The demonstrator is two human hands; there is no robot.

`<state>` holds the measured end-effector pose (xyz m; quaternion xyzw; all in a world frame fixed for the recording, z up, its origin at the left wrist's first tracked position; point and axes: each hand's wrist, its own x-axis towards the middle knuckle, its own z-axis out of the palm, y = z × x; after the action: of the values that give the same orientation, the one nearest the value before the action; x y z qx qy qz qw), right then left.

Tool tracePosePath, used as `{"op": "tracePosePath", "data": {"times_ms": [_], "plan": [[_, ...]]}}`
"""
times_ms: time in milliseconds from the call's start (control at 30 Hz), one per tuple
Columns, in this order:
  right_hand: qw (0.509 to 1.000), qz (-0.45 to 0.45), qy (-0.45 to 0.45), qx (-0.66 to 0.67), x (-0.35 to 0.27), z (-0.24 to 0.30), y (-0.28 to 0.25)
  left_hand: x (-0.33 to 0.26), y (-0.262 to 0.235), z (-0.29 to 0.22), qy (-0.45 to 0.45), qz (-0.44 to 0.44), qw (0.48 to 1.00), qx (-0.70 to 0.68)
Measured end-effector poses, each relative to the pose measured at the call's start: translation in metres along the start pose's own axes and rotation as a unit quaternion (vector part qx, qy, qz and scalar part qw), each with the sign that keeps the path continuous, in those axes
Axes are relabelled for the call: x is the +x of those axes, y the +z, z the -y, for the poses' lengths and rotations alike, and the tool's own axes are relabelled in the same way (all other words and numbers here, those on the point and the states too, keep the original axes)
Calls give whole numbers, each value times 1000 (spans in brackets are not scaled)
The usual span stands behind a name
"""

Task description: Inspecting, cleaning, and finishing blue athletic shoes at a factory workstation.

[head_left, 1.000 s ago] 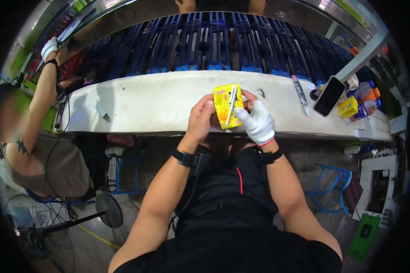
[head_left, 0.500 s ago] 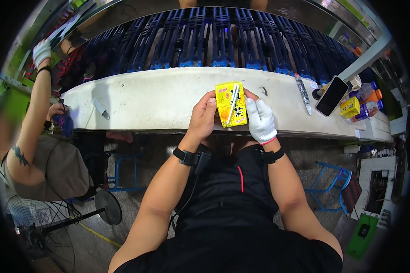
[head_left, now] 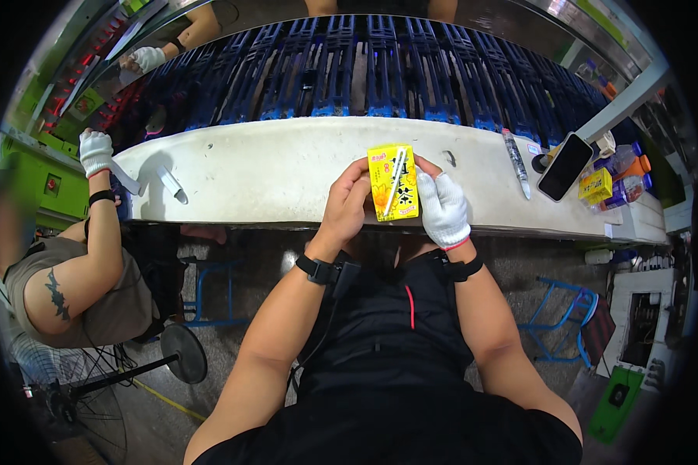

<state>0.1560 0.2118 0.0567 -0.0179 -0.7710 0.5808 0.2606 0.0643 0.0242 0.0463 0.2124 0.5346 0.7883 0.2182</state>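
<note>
I hold a yellow drink carton (head_left: pixel 393 184) with a wrapped straw lying diagonally across its face, just above the white curved counter (head_left: pixel 271 182). My bare left hand (head_left: pixel 347 203) grips its left side. My right hand (head_left: pixel 443 208), in a white glove, grips its right side. The carton stands upright with its face toward me. Both wrists wear black bands.
Blue conveyor racks (head_left: pixel 380 70) run behind the counter. A pen (head_left: pixel 516 163), a black phone (head_left: pixel 564 167), a small yellow box (head_left: pixel 596 186) and bottles (head_left: pixel 627 167) lie at the right. A co-worker's gloved hand (head_left: pixel 95 151) reaches up at the left. Blue stools (head_left: pixel 554 325) stand on the floor.
The carton has turned from tilted to upright and squared in my hands. The co-worker's gloved hand at the left has dropped lower.
</note>
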Motion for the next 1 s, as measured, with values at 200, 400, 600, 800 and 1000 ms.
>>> {"op": "tracePosePath", "data": {"times_ms": [200, 400, 600, 800, 1000], "plan": [[1000, -17, 2, 15, 0, 5, 3, -2, 2, -3, 7, 5, 999, 31], [1000, -15, 2, -3, 2, 1, 1, 4, 2, -3, 8, 0, 999, 47], [1000, -17, 3, -12, 0, -1, 0, 1, 2, -4, 0, 6, 999, 36], [999, -30, -4, -27, -4, 4, 1, 0, 4, 0, 19, 11, 1000, 22], [999, -10, -26, -38, -1, 3, -1, 3, 4, -4, 9, -25, 1000, 13]]}}
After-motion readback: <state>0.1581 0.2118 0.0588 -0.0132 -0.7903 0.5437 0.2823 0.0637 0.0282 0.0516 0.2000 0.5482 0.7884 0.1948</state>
